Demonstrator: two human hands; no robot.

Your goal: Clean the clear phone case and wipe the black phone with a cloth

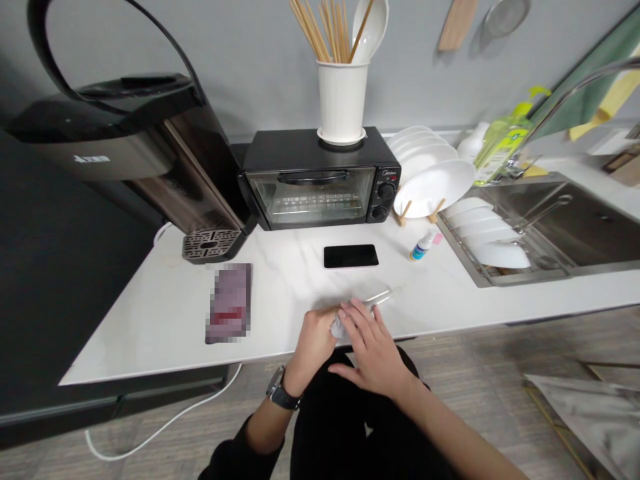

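Head view looks down on the near edge of the white bench (165, 320), where both hands meet over a small crumpled whitish wad (337, 327). The left hand (313, 341), a watch (281, 393) on its wrist, is curled closed around the wad's left side. The right hand (374, 347) lies open, fingers flat across the wad's other side. A slim clear piece (384, 296) runs out past the fingertips to the right, flat on the bench; I cannot tell what it is. A black phone (351, 256) lies beyond, well apart, and a small dropper bottle (423, 245) lies on its side further right. Since the work sits just at the bench lip, it seems wise to let the flat hand pin the clear piece down, leave the fine pulling to the curled hand, and work slightly inward so nothing slips off the edge.
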